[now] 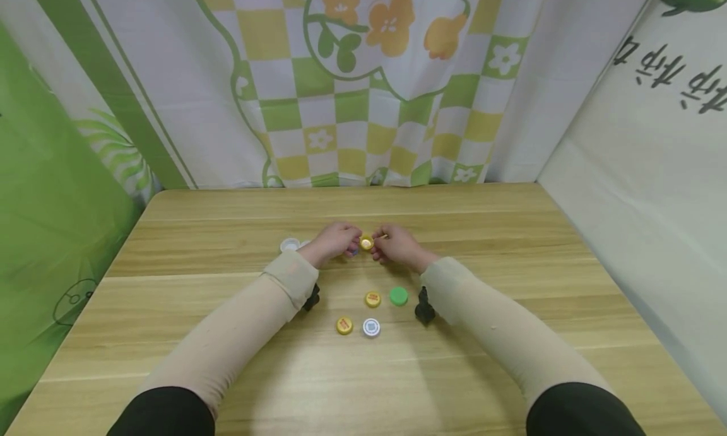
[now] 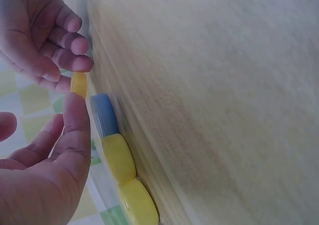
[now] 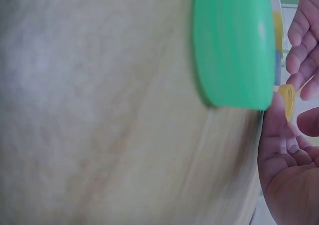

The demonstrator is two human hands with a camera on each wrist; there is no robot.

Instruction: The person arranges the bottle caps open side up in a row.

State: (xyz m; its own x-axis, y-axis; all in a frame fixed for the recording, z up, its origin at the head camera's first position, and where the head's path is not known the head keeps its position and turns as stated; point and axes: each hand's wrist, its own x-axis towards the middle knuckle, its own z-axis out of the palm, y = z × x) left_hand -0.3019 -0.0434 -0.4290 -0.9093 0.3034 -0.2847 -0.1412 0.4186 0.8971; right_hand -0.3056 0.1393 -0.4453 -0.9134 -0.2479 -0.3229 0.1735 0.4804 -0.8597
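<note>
Over the far part of the table, my left hand (image 1: 335, 239) and right hand (image 1: 397, 244) meet at a small yellow bottle cap (image 1: 366, 242). Fingertips of both hands hold its edges, one hand on each side. In the left wrist view that yellow cap (image 2: 78, 85) appears a little above the wood. Beneath my left hand is a blue bottle cap (image 2: 103, 115), followed by two more yellow caps (image 2: 118, 158), which the hand hides from the head view. A green cap (image 3: 234, 45) looms close in the right wrist view.
Nearer me on the wooden table (image 1: 483, 385) lie two yellow caps (image 1: 372, 299), a green cap (image 1: 399, 296) and a white cap (image 1: 372, 327). White round lids (image 1: 289, 244) sit left of my left hand. A patterned curtain (image 1: 318, 108) hangs behind the table.
</note>
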